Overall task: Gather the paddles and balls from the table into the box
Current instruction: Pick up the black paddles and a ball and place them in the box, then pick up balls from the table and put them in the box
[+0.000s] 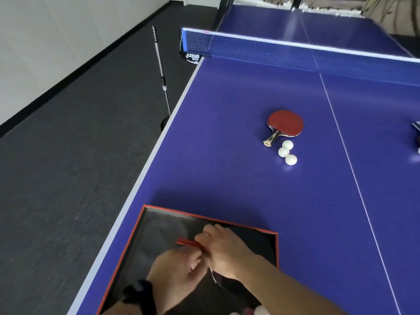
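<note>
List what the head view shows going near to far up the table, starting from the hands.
Hands in the box → three white balls → red paddle → net → far half of the table.

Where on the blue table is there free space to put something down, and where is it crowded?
Free: the wide blue strip between the box and the three balls, and the patch between the red paddle and the net. Crowded: inside the box, where the left hand and right hand work together, and right around the paddle and balls.
</note>
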Demonstrator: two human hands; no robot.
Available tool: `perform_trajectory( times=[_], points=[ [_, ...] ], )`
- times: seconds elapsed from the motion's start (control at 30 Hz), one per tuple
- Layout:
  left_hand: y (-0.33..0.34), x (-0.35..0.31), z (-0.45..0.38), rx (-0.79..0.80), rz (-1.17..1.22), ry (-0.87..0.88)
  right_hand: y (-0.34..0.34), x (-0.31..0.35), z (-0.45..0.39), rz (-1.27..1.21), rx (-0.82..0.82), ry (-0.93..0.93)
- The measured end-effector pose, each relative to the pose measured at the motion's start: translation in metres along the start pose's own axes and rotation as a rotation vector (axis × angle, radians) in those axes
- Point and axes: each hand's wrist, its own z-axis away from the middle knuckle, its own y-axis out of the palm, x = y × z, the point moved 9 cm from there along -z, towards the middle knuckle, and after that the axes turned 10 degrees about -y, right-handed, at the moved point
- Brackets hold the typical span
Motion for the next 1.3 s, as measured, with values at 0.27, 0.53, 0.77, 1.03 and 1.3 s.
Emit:
perform_trajectory(
  times=[0.27, 0.53, 0.77, 1.03, 1.3],
  points=[
    [-0.037, -0.034, -0.111, -0.139, -0.032, 0.065, -0.041, -0.104, 0.038, -0.128, -0.324, 0.249],
    [0.032, -0.089, -0.162, 0.331, -0.104, 0.115, -0.076, -0.25, 0.076, -0.037, -0.332, 0.484],
    [0.018, -0.136, -0.227, 0.091, -0.098, 0.132, -0.1, -0.355, 0.074, 0.084, -0.332, 0.654],
    [-0.012, -0.158, -0.287, -0.044, -0.05, 0.032, -0.1, -0.421, 0.035, 0.049, -0.235, 0.73],
    [-0.015, -0.11, -0.27, -0.094, 0.005, -0.015, -0.083, -0.415, 0.033, 0.121, -0.18, 0.849]
  ],
)
